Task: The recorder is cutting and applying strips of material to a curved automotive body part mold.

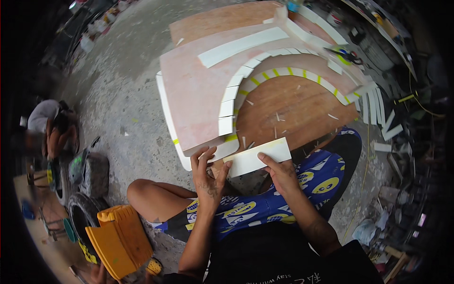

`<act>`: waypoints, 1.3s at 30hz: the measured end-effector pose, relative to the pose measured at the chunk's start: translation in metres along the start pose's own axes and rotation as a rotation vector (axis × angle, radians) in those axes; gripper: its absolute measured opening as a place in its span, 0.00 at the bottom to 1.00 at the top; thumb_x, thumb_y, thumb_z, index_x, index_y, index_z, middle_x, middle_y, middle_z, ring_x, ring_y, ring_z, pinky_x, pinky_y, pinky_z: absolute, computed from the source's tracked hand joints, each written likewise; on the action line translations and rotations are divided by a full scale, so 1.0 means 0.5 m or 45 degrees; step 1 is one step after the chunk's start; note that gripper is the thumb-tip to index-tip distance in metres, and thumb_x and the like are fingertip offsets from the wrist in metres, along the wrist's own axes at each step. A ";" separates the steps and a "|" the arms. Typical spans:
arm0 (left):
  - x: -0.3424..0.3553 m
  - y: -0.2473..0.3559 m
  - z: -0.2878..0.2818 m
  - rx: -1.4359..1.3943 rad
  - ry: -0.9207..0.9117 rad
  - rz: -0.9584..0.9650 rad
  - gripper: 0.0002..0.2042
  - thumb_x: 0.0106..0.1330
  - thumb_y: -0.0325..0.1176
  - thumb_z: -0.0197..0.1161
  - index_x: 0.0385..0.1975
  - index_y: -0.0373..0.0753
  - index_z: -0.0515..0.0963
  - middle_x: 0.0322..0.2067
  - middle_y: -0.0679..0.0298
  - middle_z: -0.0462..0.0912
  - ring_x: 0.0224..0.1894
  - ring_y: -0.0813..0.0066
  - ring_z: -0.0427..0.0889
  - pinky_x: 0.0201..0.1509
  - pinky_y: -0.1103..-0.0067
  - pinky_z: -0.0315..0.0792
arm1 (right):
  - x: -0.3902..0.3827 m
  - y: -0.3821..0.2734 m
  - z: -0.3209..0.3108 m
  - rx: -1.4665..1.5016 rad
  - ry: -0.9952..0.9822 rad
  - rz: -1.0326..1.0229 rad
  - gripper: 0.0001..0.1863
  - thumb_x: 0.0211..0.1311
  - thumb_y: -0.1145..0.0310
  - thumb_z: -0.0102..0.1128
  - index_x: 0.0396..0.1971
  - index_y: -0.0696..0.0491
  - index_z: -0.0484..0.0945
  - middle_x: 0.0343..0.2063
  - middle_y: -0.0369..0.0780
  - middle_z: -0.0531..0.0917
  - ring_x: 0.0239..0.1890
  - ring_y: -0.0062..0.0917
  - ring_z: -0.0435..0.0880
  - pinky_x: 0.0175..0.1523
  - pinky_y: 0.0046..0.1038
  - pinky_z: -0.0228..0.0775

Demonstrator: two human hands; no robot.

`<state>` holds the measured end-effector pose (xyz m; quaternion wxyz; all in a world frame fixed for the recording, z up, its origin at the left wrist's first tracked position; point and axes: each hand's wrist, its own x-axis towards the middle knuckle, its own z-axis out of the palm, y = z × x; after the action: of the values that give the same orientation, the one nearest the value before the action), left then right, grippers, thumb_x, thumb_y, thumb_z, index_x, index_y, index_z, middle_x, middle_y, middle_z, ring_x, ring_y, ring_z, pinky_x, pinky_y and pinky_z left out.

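Note:
A white rectangular strip (259,157), with a yellowish upper edge, is held over my lap. My right hand (283,176) grips it near its right end, thumb on top and fingers underneath. My left hand (208,179) is at the other end, its fingers raised and apart and its thumb against the strip's edge. Just beyond, a large pale curved panel (189,94) lies on the floor. White pieces (227,107) line its arched cutout. Behind them runs a lower curved rim with yellow marks (291,71). A longer white strip (243,46) rests on the panel.
A brown wooden board (283,109) with scraps lies inside the arch. Black-handled scissors (347,56) rest on the panel's right. Several narrow white strips (378,106) lie beside it. An orange plastic container (120,241) and tyres (82,213) stand left; another person (49,123) crouches farther off.

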<state>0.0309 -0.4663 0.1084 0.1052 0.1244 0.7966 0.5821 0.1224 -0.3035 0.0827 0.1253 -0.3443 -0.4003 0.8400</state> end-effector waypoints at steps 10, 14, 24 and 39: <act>0.040 -0.078 0.226 0.589 -0.858 0.741 0.30 0.47 0.34 0.73 0.53 0.33 0.74 0.49 0.52 0.76 0.51 0.52 0.74 0.55 0.65 0.69 | 0.024 0.067 -0.184 0.204 0.269 0.077 0.19 0.58 0.69 0.68 0.49 0.53 0.75 0.43 0.36 0.80 0.46 0.22 0.79 0.46 0.31 0.74; 0.029 -0.101 0.283 0.733 -0.839 0.778 0.30 0.50 0.37 0.71 0.55 0.32 0.73 0.50 0.51 0.73 0.52 0.50 0.72 0.56 0.65 0.69 | 0.046 0.091 -0.234 0.336 0.452 0.147 0.13 0.59 0.68 0.66 0.43 0.50 0.76 0.39 0.34 0.80 0.37 0.22 0.77 0.43 0.29 0.71; -0.012 -0.149 0.334 0.762 -0.778 0.826 0.29 0.54 0.37 0.69 0.55 0.28 0.71 0.48 0.47 0.71 0.49 0.47 0.70 0.54 0.63 0.69 | 0.100 0.144 -0.263 0.507 0.565 0.101 0.13 0.61 0.72 0.63 0.45 0.52 0.76 0.41 0.36 0.80 0.45 0.23 0.78 0.44 0.27 0.69; 0.012 -0.168 0.321 0.662 -0.815 0.882 0.22 0.62 0.35 0.63 0.54 0.31 0.73 0.48 0.51 0.72 0.49 0.52 0.70 0.52 0.66 0.69 | 0.109 0.155 -0.253 0.571 0.563 0.153 0.13 0.65 0.71 0.60 0.49 0.49 0.73 0.45 0.36 0.80 0.48 0.26 0.79 0.51 0.37 0.69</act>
<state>0.0689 -0.3442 -0.0199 0.1101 0.5731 0.7549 0.2993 0.1734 -0.2530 -0.0584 0.2323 -0.5054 -0.1474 0.8178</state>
